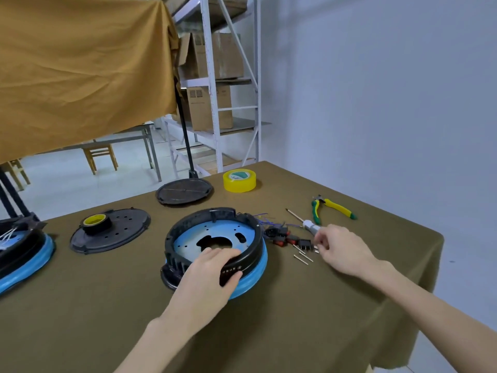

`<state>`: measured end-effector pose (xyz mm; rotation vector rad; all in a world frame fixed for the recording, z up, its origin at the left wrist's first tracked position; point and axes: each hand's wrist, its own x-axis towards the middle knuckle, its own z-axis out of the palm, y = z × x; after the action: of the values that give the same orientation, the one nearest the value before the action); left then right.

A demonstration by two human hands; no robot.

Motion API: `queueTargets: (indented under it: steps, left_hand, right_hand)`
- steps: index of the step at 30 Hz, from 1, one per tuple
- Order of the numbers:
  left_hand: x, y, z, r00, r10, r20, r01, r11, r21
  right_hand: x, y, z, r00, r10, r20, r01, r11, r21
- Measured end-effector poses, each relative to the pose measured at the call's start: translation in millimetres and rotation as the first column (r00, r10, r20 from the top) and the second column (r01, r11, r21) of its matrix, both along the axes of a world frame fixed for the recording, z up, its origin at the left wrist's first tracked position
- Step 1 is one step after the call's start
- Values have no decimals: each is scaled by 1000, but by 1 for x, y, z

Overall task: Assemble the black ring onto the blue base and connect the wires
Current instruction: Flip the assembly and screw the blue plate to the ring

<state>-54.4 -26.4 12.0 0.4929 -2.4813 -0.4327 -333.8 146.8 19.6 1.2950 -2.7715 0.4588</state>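
I have the glossy black plastic ring [215, 238] sitting on the round blue plastic base [251, 278] at the centre of the frame, on the olive-cloth-covered counter [269, 332]. My left hand [212, 275] lies over the ring's near rim, fingers curled inside and thumb outside by the row of small markings, clamping that edge. Just to the right of the ring lie thin blue and purple wires [262, 218] and a cluster of small black connectors with red parts [282, 235], with a few loose metal pins [304, 255] beside them. My right hand [341, 250] hovers at the right edge of that cluster, fingertips drawn together as though pinching something small; I cannot tell what, or whether they hold anything. A screwdriver with a pale handle [306, 223] lies just above it, its shaft pointing toward the upper left. In my judgement the coming move turns on this: the connectors lie immediately left of the right hand, between it and the ring, so the right hand is nearer while the left steadies the assembly.
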Motion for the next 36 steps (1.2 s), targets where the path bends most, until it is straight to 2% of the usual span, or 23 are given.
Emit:
queueTargets:
  steps: [3, 7, 13, 14, 16, 18, 20, 22, 25, 27, 29, 31, 33, 34, 35, 36]
  left_hand:
    - [3, -5, 2, 996, -84, 15, 82, 991, 102]
    - [13, -18, 5, 1000, -8, -10, 8, 998, -63]
    - [16, -19, -1, 996, -37, -79, 43, 996, 80]
    - [15, -16, -2, 995, -55, -82, 63, 993, 98]
    - [13, -14, 0, 988, -120, -92, 130, 985, 112]
    - [14, -17, 4, 979, -168, -112, 180, 978, 107]
    - [17, -21, 9, 979, -155, -135, 172, 978, 120]
    - [19, -23, 10, 984, -124, -125, 141, 980, 138]
    - [18, -20, 6, 989, -117, -93, 129, 983, 132]
    - [17, -19, 4, 991, -113, -73, 121, 986, 116]
    - [18, -19, 1, 993, -103, -63, 108, 990, 94]
    - [19, -20, -2, 993, -99, -60, 102, 993, 60]
    - [19, -20, -3, 991, -100, -85, 104, 994, 43]
    - [19, -20, -3, 989, -101, -105, 106, 994, 36]
    - [18, -20, -4, 987, -99, -124, 103, 994, 29]
    - [17, -20, -5, 985, -92, -143, 96, 995, 22]
  right_hand:
    - [3, 0, -3, 999, -3, -37, 4, 999, 33]
    - [8, -2, -5, 996, 1, -86, 7, 996, 85]
    - [13, -5, -7, 997, 31, -68, -25, 996, 88]
    - [15, -6, -7, 998, 46, -35, -45, 999, 29]
    - [22, -11, -5, 993, 100, 56, -88, 978, -190]
    - [33, -19, 3, 984, 163, 67, -120, 898, -424]
    - [45, -28, 14, 969, 238, 71, -158, 812, -562]
    - [58, -38, 23, 926, 350, 139, -201, 771, -604]
    - [78, -52, 27, 836, 509, 205, -326, 761, -560]
    - [87, -59, 29, 771, 594, 230, -381, 719, -582]
    - [87, -63, 33, 704, 651, 285, -331, 655, -679]
    - [81, -66, 38, 629, 666, 400, -151, 610, -778]
    - [76, -69, 36, 503, 672, 543, 48, 606, -794]
    - [75, -71, 32, 482, 660, 576, 89, 617, -782]
    - [76, -73, 26, 519, 637, 570, 85, 625, -776]
    - [78, -75, 19, 604, 603, 521, 51, 623, -780]
